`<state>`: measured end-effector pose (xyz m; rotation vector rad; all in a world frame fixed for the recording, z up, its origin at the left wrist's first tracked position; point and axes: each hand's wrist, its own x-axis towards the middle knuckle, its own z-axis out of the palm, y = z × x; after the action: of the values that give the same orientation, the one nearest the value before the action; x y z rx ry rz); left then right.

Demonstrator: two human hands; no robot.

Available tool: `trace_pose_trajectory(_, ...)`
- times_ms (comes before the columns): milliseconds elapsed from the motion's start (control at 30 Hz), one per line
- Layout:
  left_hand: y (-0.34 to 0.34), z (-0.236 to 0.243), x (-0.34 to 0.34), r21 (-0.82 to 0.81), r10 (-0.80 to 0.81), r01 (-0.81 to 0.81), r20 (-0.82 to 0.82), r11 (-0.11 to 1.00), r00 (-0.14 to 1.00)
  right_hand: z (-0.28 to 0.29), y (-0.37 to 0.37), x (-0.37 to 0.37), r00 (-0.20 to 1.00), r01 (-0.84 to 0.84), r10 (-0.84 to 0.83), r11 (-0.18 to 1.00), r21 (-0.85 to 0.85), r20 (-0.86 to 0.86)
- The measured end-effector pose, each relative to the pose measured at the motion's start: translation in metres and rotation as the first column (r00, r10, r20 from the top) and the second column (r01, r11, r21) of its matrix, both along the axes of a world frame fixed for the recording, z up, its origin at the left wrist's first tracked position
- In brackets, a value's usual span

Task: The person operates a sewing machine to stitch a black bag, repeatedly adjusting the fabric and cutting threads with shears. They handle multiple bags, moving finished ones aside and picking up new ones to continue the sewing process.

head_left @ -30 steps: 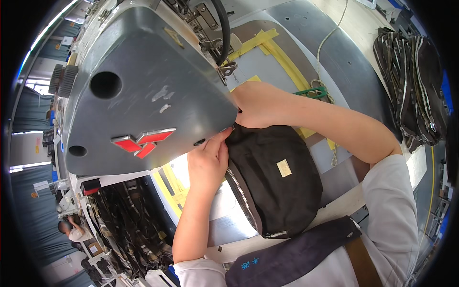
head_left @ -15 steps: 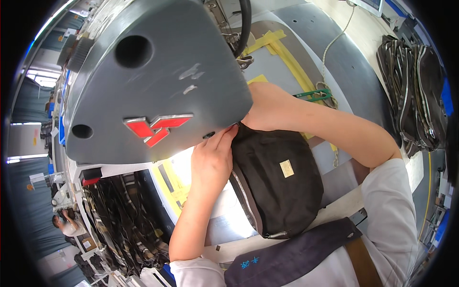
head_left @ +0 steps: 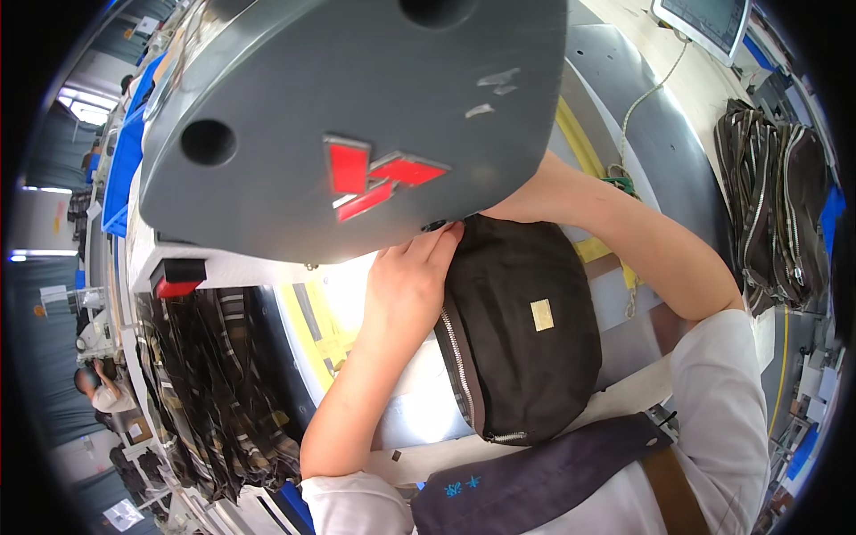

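A dark brown-black fabric pouch (head_left: 526,357) with a silver zipper (head_left: 459,357) and a small gold label (head_left: 542,315) lies below a large grey sewing machine head (head_left: 357,98). My left hand (head_left: 410,276) is at its upper left edge, fingers straight and pressed together on the fabric, with the thumb out of sight. From the right my other forearm reaches in; only the wrist and back of my right hand (head_left: 522,194) show at the pouch's top edge. The machine head hides its fingers, and also the sewing point.
Dark zippered pieces (head_left: 771,205) are stacked at the right, and dark striped fabric pieces (head_left: 223,383) hang at the left. Green-handled snips (head_left: 621,183) lie partly behind my right arm. A screen (head_left: 704,22) stands at the upper right. Another person (head_left: 105,388) sits far left.
The view has shifted, so the machine head appears farther up and right, covering more of my right hand. Both hands remain at the pouch's top edge.
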<state>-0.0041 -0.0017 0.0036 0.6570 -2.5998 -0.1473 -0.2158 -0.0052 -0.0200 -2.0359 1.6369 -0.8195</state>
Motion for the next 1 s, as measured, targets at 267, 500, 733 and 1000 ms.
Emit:
trace_pose_trajectory(267,0.005,0.007,-0.001,0.051,0.030,-0.031,0.017,0.998,0.999,0.001,0.006,0.004,0.998,0.057,-0.055,0.995,-0.080,0.019)
trace_pose_trajectory(500,0.006,0.007,0.000,0.058,0.046,-0.049,0.056,0.997,0.997,0.018,0.009,-0.002,0.976,-0.073,0.059,0.996,0.059,0.211)
trace_pose_trajectory(733,0.006,0.008,0.000,0.073,0.055,-0.058,0.041,0.996,0.998,0.036,0.029,-0.012,0.993,0.003,-0.023,0.986,-0.168,-0.119)
trace_pose_trajectory(1000,0.006,0.008,-0.001,0.085,0.054,-0.059,0.059,0.995,0.997,0.026,0.017,0.008,0.984,0.015,-0.020,0.999,0.031,0.177)
